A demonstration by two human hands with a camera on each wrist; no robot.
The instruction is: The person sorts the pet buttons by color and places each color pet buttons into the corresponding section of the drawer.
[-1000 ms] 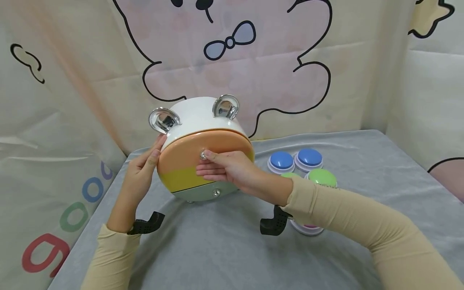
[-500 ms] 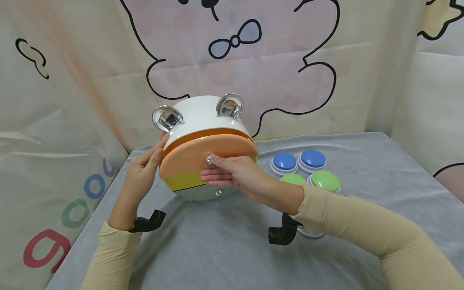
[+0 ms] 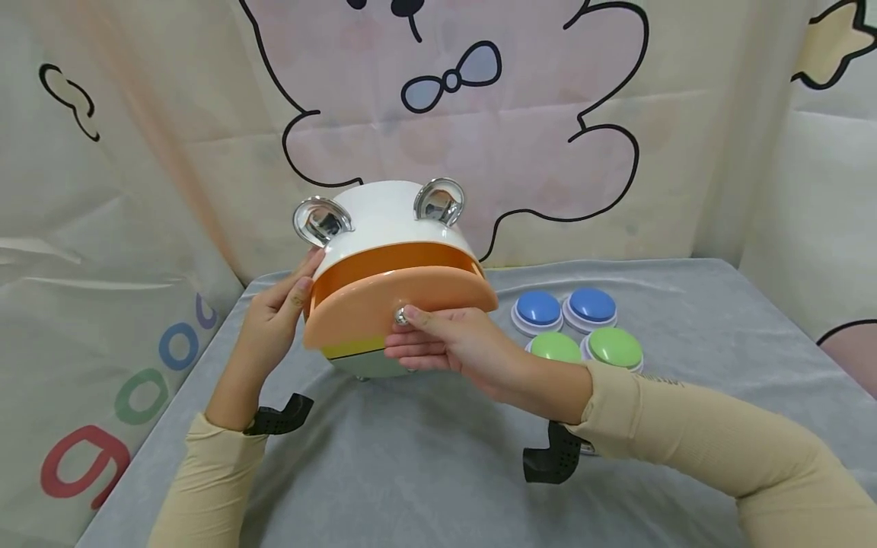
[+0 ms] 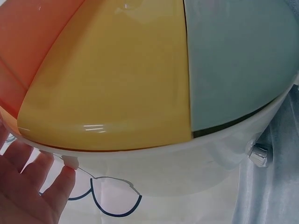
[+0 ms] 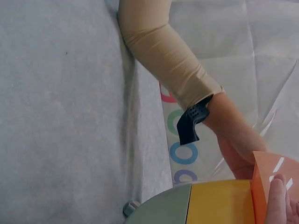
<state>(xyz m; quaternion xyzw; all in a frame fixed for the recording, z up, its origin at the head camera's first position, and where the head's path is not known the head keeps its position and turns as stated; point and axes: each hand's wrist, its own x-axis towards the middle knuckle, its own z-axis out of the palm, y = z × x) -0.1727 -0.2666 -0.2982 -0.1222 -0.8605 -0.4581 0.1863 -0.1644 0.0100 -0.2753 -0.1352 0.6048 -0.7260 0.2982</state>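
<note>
A rounded drawer box (image 3: pixel 390 217) with a white shell and two shiny silver ears stands on the table, tilted slightly in the head view. Its top orange drawer (image 3: pixel 370 301) is partly pulled out, exposing an orange inside. My right hand (image 3: pixel 473 346) pinches this drawer's silver knob (image 3: pixel 400 315) between thumb and index finger, other fingers extended beneath. On the box's left side, my left hand (image 3: pixel 270 323) grips the shell, thumb near the front edge. Below the orange drawer are a yellow drawer (image 4: pixel 112 79) and a grey-green drawer (image 4: pixel 238 65), both closed.
To the right of the box are blue push buttons (image 3: pixel 538 308) and green push buttons (image 3: pixel 615 347) with white bases; my right forearm partly covers this group. Grey cloth (image 3: pixel 411 472) covers the table. A printed curtain (image 3: pixel 521 152) hangs behind and along the sides.
The orange drawer has slid out from nearly closed, opening a gap under the white top. My right hand moved toward me and slightly right with the knob; my left hand kept its hold.
</note>
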